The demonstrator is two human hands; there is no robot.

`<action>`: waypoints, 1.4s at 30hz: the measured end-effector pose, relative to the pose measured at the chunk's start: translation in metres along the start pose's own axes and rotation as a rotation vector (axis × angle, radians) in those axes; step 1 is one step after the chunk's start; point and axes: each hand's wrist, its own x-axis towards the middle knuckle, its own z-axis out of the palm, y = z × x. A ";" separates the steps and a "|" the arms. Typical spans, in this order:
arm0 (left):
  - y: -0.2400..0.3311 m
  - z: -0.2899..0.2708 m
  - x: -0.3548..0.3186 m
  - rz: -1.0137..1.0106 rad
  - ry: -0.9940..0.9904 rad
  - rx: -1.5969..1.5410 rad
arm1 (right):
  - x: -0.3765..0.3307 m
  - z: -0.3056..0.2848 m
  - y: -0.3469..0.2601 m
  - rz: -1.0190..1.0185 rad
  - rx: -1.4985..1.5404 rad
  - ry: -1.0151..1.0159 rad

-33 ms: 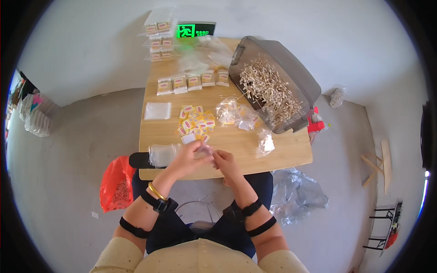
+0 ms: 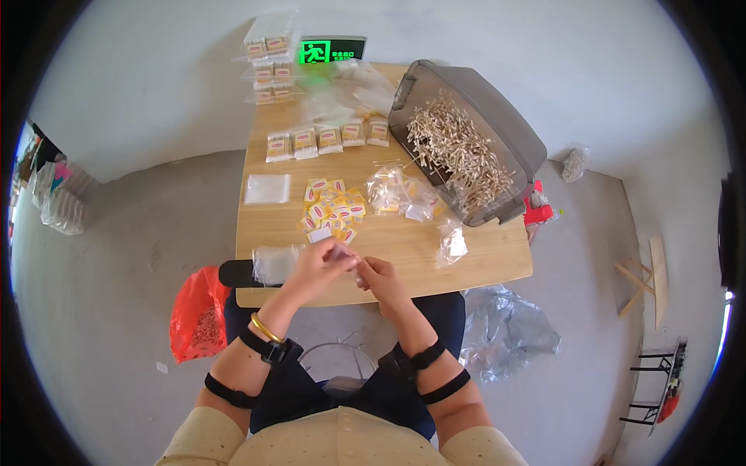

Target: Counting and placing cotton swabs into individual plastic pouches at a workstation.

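Near the table's front edge, my two hands meet around a small clear plastic bag (image 2: pixel 343 253). My left hand (image 2: pixel 317 266) pinches it from the left. The fingers of my right hand (image 2: pixel 380 281) are closed on its right end; what else may be in them is hidden. Just beyond my left hand lies a loose pile of yellow and white cards (image 2: pixel 336 206). A stack of flat clear bags (image 2: pixel 275 266) lies to the left of that hand.
At the back right, a tilted grey bin (image 2: pixel 475 82) holds many cotton swabs (image 2: pixel 458 151). Filled packets (image 2: pixel 317 142) stand in a row behind the cards. Crumpled clear bags (image 2: pixel 398 193) lie beside the bin. A red bag (image 2: pixel 194 314) sits on the floor at left.
My left fingers have shifted slightly on the clear bag. Both hands remain at the same spot by the table's edge.
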 end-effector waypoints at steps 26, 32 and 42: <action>0.027 -0.016 -0.065 0.081 0.462 -0.049 | -0.031 0.028 -0.022 -0.203 0.003 -0.047; 0.037 -0.011 -0.073 0.179 0.499 0.020 | -0.038 0.041 -0.044 -0.230 0.164 0.076; 0.019 -0.026 -0.082 0.128 0.362 0.063 | -0.036 0.045 -0.037 -0.280 -0.245 -0.013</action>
